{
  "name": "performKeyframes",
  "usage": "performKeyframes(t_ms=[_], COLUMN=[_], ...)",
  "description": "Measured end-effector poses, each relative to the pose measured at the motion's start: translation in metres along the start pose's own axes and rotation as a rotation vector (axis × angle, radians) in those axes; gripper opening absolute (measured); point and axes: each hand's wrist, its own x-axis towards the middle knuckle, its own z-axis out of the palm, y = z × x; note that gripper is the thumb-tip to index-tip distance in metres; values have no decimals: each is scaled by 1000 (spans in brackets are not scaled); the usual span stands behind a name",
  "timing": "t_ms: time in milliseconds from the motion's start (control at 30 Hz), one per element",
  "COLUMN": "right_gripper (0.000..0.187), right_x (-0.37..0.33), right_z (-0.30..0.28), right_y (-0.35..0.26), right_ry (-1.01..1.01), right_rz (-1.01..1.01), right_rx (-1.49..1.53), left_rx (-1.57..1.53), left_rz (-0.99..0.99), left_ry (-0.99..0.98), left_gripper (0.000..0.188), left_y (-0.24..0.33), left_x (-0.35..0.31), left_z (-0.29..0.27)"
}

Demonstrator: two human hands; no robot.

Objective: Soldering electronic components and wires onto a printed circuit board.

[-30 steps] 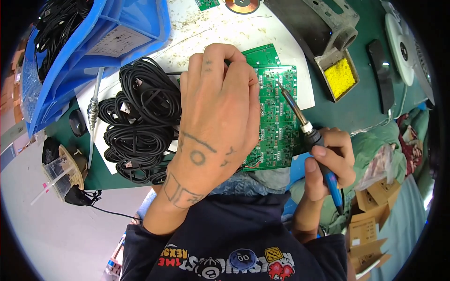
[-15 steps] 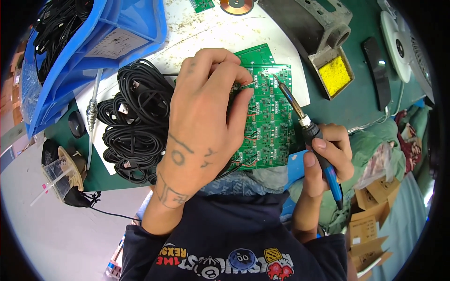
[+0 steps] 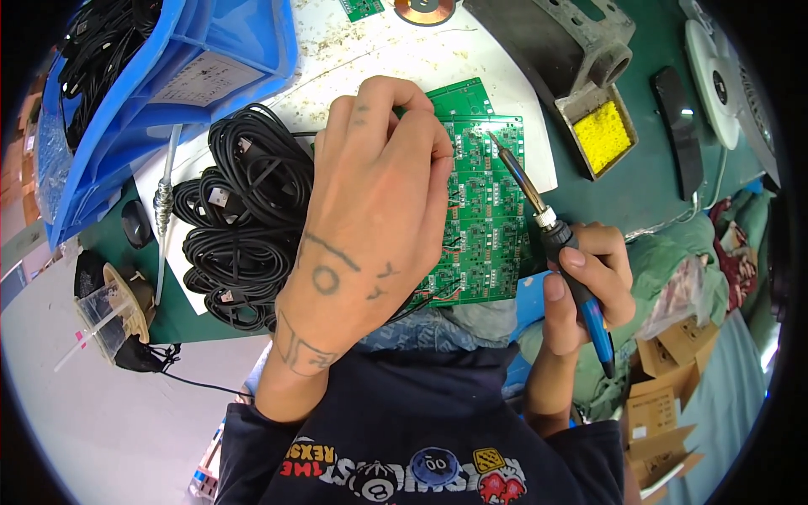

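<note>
- My left hand [image 3: 374, 210] has slid toward the far end of the green circuit board [image 3: 484, 223], its fingertips now bunched near the board's far left corner.
- More of the board's near edge shows below my palm than before.
- The soldering iron [image 3: 547, 231] in my right hand [image 3: 585, 286] has lifted; its tip now hovers over the board's far right part.

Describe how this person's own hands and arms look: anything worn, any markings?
Both hands are bare, without gloves. The left hand carries dark line tattoos on its back: a small circle, an arc above it and a few short marks, with more linework across the wrist. The right hand shows no markings. Both forearms are bare; short dark navy sleeves of a top with colourful printed graphics begin near the elbows.
</note>
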Motion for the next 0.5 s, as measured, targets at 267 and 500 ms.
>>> performKeyframes(t_ms=[267,500], right_gripper=[30,33], right_x=[1,4], right_z=[-1,0], right_y=[-1,-6], right_ry=[-29,-74], right_rz=[14,33], right_rx=[-15,-62], left_rx=[73,87], left_rz=[28,33], left_ry=[-82,-72], left_gripper=[12,13], left_y=[-1,0], left_x=[3,3], left_z=[-4,-4])
